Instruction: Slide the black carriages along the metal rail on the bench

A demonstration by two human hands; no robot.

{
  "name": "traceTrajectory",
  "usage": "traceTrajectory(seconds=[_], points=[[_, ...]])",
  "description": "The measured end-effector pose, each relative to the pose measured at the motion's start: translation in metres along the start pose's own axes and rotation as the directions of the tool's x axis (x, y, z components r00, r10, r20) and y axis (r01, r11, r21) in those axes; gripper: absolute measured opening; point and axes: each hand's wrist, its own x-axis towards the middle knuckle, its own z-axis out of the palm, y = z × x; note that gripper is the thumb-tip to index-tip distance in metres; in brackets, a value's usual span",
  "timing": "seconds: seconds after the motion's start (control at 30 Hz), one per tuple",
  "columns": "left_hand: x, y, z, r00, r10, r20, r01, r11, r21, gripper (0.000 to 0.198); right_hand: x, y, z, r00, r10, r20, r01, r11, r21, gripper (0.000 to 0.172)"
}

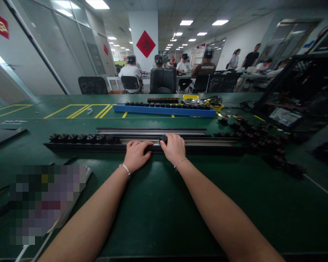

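Note:
A long black rail (207,146) lies across the green table (158,203) in front of me. My left hand (136,154) rests on its near edge with the fingers curled over the rail. My right hand (174,148) sits beside it, fingers closed on a small black module (163,138) set in the rail. A row of several black modules (82,138) fills the rail's left part. Each wrist wears a thin bracelet.
A silver rail (150,130) lies just behind. A blue rail with black modules (164,109) lies farther back. Loose black modules (265,140) are heaped at right, near a black crate (303,91). A blurred patch (46,202) covers the near left. People sit at desks beyond.

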Motion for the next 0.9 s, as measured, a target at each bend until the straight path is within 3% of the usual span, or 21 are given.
traceTrajectory(seconds=[0.9], points=[[0.000,-0.002,0.001,1.000,0.010,-0.018,-0.010,1.000,-0.015,0.031,-0.003,0.012,-0.002,0.999,0.010,-0.044,-0.013,0.998,-0.065,0.029]])
